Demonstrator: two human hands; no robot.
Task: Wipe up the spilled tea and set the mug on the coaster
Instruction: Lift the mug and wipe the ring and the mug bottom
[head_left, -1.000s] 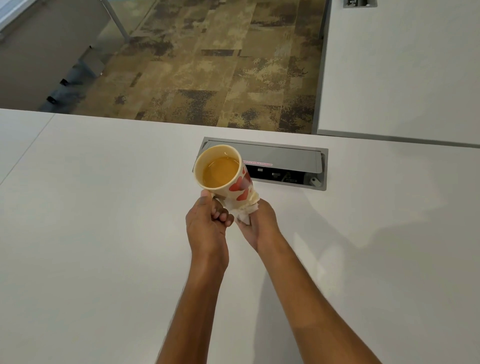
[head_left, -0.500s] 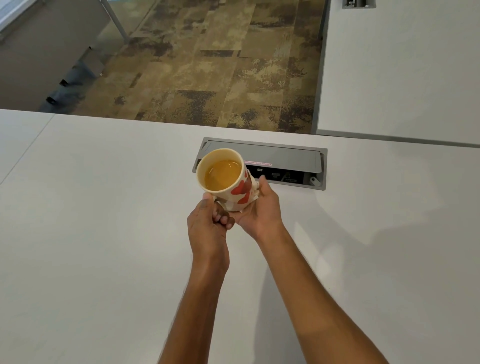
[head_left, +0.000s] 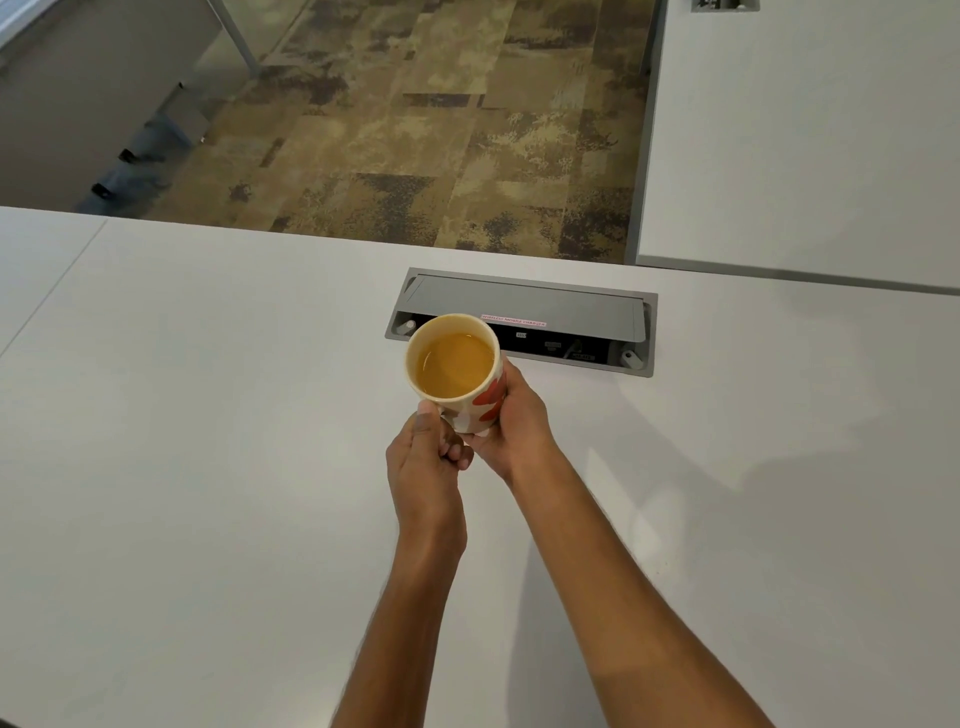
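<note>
A cream mug (head_left: 487, 402) with red heart shapes, nearly full of amber tea, is held just above the white table (head_left: 208, 415), tilted slightly toward me. My left hand (head_left: 426, 462) is closed at the mug's near side, thumb up against the rim, where the handle is hidden. My right hand (head_left: 519, 421) wraps around the mug's right side and underside. The tissue seen earlier is hidden between that palm and the mug. No coaster and no spill are in view.
A grey recessed socket box (head_left: 524, 306) with its lid raised lies in the table right behind the mug. Beyond the table's far edge is patterned carpet (head_left: 415, 130). A second white table (head_left: 805, 130) stands at the back right.
The right hand has slid from under the mug's base up around its right side, covering the tissue. The mug has come more upright and moved slightly lower and nearer.
</note>
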